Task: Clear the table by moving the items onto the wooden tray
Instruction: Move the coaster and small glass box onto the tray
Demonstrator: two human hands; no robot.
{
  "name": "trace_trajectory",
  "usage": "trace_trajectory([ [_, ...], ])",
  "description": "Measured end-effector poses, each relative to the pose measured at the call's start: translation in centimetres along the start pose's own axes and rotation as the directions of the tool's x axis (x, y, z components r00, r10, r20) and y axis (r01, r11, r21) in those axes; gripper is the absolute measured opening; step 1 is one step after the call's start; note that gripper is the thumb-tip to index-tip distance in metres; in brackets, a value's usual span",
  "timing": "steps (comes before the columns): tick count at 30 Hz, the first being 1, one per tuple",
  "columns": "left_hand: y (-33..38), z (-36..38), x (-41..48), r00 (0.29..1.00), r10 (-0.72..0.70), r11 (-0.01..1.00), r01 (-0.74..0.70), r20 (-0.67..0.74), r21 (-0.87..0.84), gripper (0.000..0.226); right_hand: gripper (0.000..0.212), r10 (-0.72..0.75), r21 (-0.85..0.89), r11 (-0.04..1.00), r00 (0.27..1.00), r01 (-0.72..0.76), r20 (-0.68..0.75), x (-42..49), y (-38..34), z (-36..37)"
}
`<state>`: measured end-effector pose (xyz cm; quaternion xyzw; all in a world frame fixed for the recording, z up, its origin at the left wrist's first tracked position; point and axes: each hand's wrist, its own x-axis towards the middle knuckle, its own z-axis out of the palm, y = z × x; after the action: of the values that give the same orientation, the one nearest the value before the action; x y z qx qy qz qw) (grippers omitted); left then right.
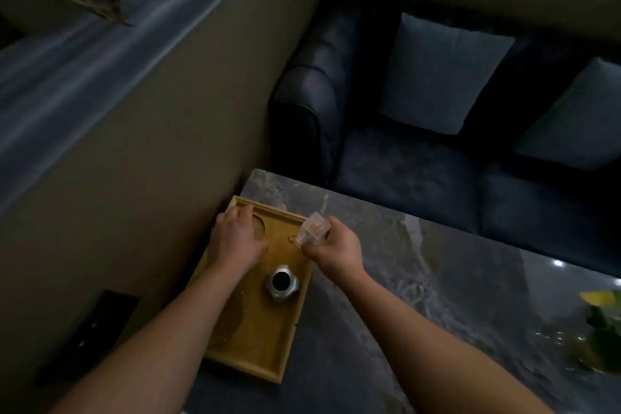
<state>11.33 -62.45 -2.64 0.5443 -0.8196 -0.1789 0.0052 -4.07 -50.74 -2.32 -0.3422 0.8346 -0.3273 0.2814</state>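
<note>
Near edge first: wooden tray on the left end of the marble table, long left rim just beside the wall, so no room to slide left. Near rim set back from the bottom of view, with bare tabletop in front and to the right. Open marble along the whole right rim, clear out to a glass vase of yellow flowers at the far right edge, well apart from the tray.

On the tray, near half: silver faceted pot, upright, dark round mouth up, close to the right rim but not touching. Round translucent disc at the left rim, partly under the left forearm.

Far half: left hand palm-down over the far-left corner, beside a round recess in the tray floor. Fingers bent toward the far rim; can't tell whether gripping it or just resting.

Right hand above the tray's far right rim, fingers and thumb pinching a small clear container. Held off the surface and tilted, straddling the rim line, not set down. Look: transparent, squarish walls, something pale orange inside; too blurred for more.

Beyond: table's far edge close to a dark sofa, narrow gap only. Two grey cushions on it. Dark wall panel low on the left, grey ledge atop the wall.
</note>
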Motion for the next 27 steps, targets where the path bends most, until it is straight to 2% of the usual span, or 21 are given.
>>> trace_trajectory([
  [5,-0.6,0.8,1.1,1.000,0.024,0.998,-0.024,0.000,0.054,0.082,0.032,-0.091,-0.117,0.988,0.995,0.096,0.044,1.5,0.0,1.9],
  [15,-1.4,1.9,2.2,0.997,0.067,0.996,-0.064,-0.042,0.069,0.076,0.038,-0.264,-0.288,0.925,0.964,0.249,-0.015,2.4,1.4,3.9],
  [20,-1.4,2.3,2.0,0.998,0.050,0.997,-0.047,-0.045,0.067,0.082,0.041,-0.196,-0.227,0.956,0.980,0.184,-0.033,2.7,1.3,3.8],
  [24,-1.3,2.5,1.0,0.998,-0.005,1.000,0.004,-0.065,-0.014,0.087,0.055,-0.173,-0.182,0.969,0.985,0.169,-0.003,2.6,1.1,3.4],
  [27,-1.4,2.6,0.2,0.996,-0.037,0.997,0.031,-0.083,-0.068,0.085,0.050,-0.201,-0.163,0.966,0.980,0.199,0.001,2.5,1.3,3.0],
])
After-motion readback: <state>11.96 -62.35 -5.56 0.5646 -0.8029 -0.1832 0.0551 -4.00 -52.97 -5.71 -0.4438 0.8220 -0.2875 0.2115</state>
